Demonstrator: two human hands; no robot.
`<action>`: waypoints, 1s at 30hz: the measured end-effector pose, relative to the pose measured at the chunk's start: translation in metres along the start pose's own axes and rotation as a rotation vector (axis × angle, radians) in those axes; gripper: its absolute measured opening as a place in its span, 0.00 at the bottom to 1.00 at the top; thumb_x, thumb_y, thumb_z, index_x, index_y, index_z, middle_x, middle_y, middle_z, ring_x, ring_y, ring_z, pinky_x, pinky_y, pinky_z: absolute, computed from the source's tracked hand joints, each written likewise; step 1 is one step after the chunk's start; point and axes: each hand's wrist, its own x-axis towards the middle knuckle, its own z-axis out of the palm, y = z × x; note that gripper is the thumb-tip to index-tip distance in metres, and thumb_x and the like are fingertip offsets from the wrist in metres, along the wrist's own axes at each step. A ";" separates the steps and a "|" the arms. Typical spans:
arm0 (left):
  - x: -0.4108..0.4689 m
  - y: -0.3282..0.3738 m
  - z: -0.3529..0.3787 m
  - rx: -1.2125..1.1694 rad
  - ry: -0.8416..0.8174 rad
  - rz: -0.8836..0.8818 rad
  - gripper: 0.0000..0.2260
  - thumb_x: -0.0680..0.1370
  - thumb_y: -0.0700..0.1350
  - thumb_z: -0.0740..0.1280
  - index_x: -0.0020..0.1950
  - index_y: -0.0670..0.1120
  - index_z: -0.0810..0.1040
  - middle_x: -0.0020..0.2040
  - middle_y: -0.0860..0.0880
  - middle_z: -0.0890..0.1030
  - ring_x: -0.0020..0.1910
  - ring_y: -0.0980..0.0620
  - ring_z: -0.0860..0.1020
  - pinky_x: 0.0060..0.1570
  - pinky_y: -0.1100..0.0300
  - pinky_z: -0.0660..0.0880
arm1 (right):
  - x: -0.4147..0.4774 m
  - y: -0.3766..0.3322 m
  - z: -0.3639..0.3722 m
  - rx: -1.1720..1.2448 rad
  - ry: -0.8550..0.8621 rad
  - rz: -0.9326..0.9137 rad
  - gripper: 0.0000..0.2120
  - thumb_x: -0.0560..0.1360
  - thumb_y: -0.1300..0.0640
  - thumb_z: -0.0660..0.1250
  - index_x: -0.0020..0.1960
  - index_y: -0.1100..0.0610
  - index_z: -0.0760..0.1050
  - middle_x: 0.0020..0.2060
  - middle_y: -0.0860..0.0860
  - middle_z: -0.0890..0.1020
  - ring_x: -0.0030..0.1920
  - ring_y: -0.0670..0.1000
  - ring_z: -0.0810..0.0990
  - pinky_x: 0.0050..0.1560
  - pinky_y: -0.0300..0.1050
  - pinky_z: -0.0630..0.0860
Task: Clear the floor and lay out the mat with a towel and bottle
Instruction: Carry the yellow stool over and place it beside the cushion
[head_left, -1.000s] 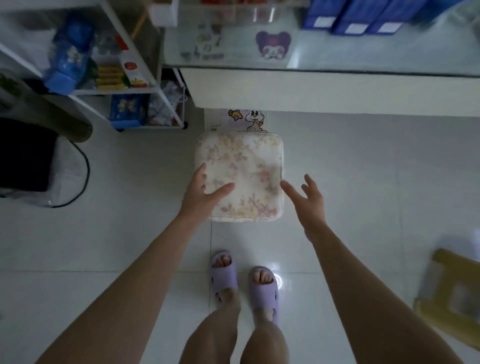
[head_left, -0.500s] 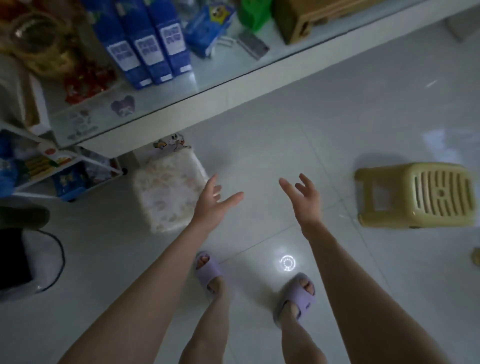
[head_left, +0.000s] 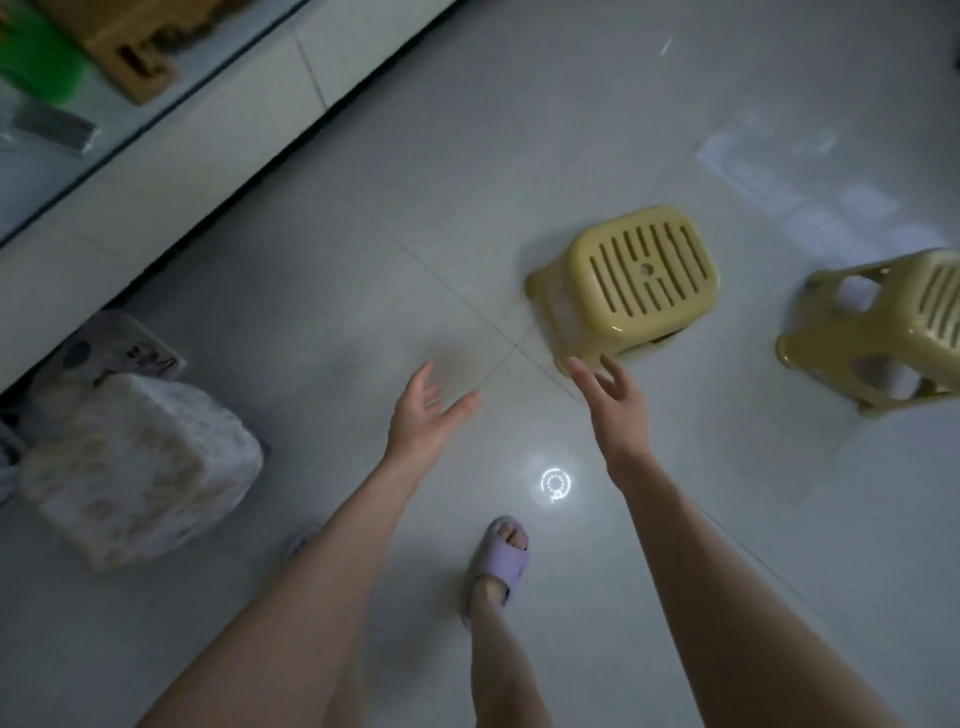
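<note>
Swinging right since half a second ago, my view has pushed the floral-covered padded seat (head_left: 140, 467) down into the lower left, and a second stool has come in at the right edge. A second ago the left hand lay on that seat; now both hands are off it.

I see the left hand (head_left: 422, 421) held out above the tiled floor (head_left: 363, 291), palm turned inward, fingers straight and spread, thumb out, holding nothing. The right hand (head_left: 621, 415) is the same: fingers loosely spread and empty. Its fingertips reach the near lower corner of the nearer yellow slatted stool (head_left: 641, 270); I cannot tell whether they touch it.

That stool stands upright on the floor just ahead of the right hand, at a crossing of tile seams. The second yellow stool (head_left: 872, 332) stands to its right, apart from it, partly cut off by the frame edge.

Between my forearms a ring-shaped light reflection (head_left: 555, 484) shines on the tile, and below it is a foot in a purple slipper (head_left: 505, 558).

The padded seat sits well left of the left hand, close to the base of a glass-topped counter (head_left: 156, 171). Under the glass I make out a cardboard box (head_left: 140, 47) and a green object (head_left: 36, 62), both blurred.
</note>
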 end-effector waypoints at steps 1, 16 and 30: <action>0.002 0.004 0.014 0.000 0.005 0.001 0.36 0.72 0.46 0.74 0.75 0.45 0.60 0.69 0.39 0.70 0.66 0.46 0.73 0.59 0.61 0.69 | 0.005 -0.001 -0.012 0.000 0.008 -0.001 0.34 0.71 0.44 0.71 0.73 0.54 0.66 0.65 0.54 0.76 0.62 0.49 0.75 0.64 0.45 0.69; 0.075 0.086 0.201 0.092 -0.134 0.015 0.36 0.72 0.47 0.74 0.75 0.44 0.60 0.69 0.39 0.70 0.65 0.48 0.73 0.52 0.64 0.69 | 0.132 -0.032 -0.144 0.035 0.087 0.015 0.35 0.71 0.42 0.71 0.73 0.53 0.65 0.66 0.54 0.76 0.61 0.50 0.76 0.56 0.43 0.70; 0.157 0.145 0.291 0.071 -0.195 -0.104 0.38 0.70 0.52 0.75 0.75 0.47 0.61 0.68 0.45 0.71 0.62 0.51 0.74 0.55 0.58 0.73 | 0.274 -0.088 -0.195 -0.007 0.006 0.069 0.34 0.72 0.43 0.70 0.73 0.54 0.65 0.65 0.55 0.76 0.62 0.52 0.77 0.53 0.40 0.70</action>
